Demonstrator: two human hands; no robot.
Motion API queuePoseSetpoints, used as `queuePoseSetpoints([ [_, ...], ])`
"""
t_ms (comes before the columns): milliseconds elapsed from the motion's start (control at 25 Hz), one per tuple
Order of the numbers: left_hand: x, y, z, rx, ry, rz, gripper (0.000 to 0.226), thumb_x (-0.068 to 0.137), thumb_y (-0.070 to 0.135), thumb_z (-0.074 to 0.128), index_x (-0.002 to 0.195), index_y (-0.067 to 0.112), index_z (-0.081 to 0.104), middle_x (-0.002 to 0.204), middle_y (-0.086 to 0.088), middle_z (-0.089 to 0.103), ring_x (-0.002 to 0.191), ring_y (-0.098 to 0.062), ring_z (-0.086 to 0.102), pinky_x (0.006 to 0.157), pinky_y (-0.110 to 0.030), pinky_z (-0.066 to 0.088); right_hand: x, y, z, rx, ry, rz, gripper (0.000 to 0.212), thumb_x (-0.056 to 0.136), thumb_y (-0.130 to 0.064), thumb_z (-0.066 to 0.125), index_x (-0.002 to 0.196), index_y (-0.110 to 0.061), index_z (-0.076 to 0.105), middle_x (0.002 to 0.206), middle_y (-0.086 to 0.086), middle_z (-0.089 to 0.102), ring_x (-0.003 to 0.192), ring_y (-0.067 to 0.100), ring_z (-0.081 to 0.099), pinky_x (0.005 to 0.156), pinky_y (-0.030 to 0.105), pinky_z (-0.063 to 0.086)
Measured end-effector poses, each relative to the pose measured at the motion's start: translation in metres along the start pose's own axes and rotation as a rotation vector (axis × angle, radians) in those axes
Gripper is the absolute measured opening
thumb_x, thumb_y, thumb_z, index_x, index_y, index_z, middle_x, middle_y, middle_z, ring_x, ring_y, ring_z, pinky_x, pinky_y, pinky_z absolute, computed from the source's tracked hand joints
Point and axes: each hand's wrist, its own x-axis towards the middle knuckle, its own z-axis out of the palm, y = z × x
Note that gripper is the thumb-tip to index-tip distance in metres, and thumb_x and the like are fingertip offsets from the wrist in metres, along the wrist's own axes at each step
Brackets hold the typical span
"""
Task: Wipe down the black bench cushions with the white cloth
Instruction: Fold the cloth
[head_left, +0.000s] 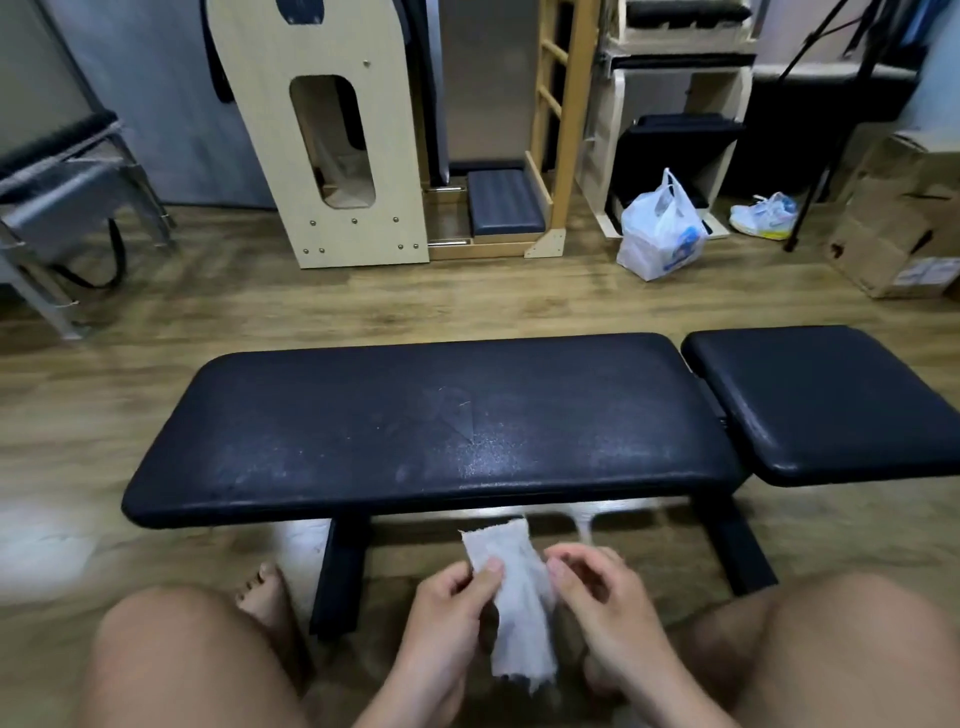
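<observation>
cloth: white cloth (519, 597) pinched by left hand (451, 603), near side of the long cushion (431, 421); right hand (597, 587) fingers loose beside it
tip: I'd fold it flat; wipe far-to-near; then short cushion (826, 400)

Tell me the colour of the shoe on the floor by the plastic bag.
The shoe is white with pale blue patches and a yellow sole edge, seen in the head view.

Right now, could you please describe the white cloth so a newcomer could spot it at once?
Start at the long black cushion; just below its near edge, two hands meet. The white cloth hangs between them, a frayed strip, pinched by the left hand.
</observation>
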Motion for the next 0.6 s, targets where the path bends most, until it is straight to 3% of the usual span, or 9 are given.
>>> queuePoseSetpoints([
  [80, -0.002, -0.004, -0.002, -0.015, 0.014, -0.009, 0.018, 0.097, 0.009, 0.059, 0.100, -0.001, 0.073, 0.096, -0.022, 0.074, 0.093, -0.037, 0.072, 0.089, -0.052, 0.056, -0.007, -0.007, 0.005, -0.079, -0.149, -0.032, 0.016, 0.082, -0.027, 0.074, 0.094, -0.036, 0.069, 0.098, -0.013, 0.070, 0.097, -0.009, 0.060, 0.081, 0.002, 0.039],
  [160, -0.004, -0.006, -0.004, 0.005, -0.001, 0.014, 0.016, 0.094, 0.009, 0.062, 0.100, -0.003, 0.072, 0.095, -0.022, 0.074, 0.091, -0.036, 0.073, 0.083, -0.048, 0.058, -0.012, -0.004, 0.010, -0.013, -0.227, -0.005, 0.022, 0.079, -0.028, 0.077, 0.098, -0.035, 0.067, 0.096, -0.018, 0.073, 0.095, -0.004, 0.064, 0.081, 0.006, 0.044],
  [280, -0.005, -0.007, -0.007, 0.026, -0.010, 0.090, 0.011, 0.086, 0.009, 0.071, 0.092, -0.001, 0.072, 0.089, -0.019, 0.075, 0.077, -0.027, 0.072, 0.067, -0.033, 0.059, -0.011, -0.006, 0.011, 0.118, -0.174, 0.018, 0.017, 0.089, -0.013, 0.066, 0.093, -0.028, 0.074, 0.091, -0.013, 0.075, 0.087, 0.003, 0.068, 0.076, 0.011, 0.047],
  [360, -0.005, -0.007, -0.007, 0.080, 0.005, 0.140, 0.013, 0.081, 0.007, 0.076, 0.090, 0.001, 0.069, 0.083, -0.014, 0.074, 0.070, -0.019, 0.068, 0.061, -0.028, 0.056, -0.010, -0.008, 0.010, 0.235, -0.142, 0.094, 0.026, 0.095, -0.009, 0.054, 0.084, -0.015, 0.076, 0.085, -0.002, 0.076, 0.079, 0.006, 0.067, 0.072, 0.013, 0.047],
  [480, -0.001, -0.012, -0.009, 0.178, -0.015, 0.197, 0.027, 0.072, 0.004, 0.085, 0.093, 0.003, 0.068, 0.085, -0.008, 0.076, 0.077, -0.015, 0.069, 0.065, -0.026, 0.054, -0.015, -0.010, 0.013, 0.295, -0.153, 0.127, 0.030, 0.097, -0.002, 0.047, 0.079, -0.009, 0.070, 0.073, 0.000, 0.072, 0.069, 0.002, 0.062, 0.064, 0.010, 0.045],
  [600, -0.001, -0.015, -0.008, 0.221, 0.016, 0.229, 0.021, 0.077, -0.003, 0.078, 0.093, 0.008, 0.070, 0.085, -0.004, 0.077, 0.078, -0.012, 0.069, 0.068, -0.023, 0.054, -0.013, -0.006, 0.017, 0.422, -0.067, 0.217, 0.028, 0.095, 0.002, 0.045, 0.081, -0.005, 0.068, 0.072, 0.004, 0.072, 0.067, 0.009, 0.065, 0.064, 0.020, 0.048],
])
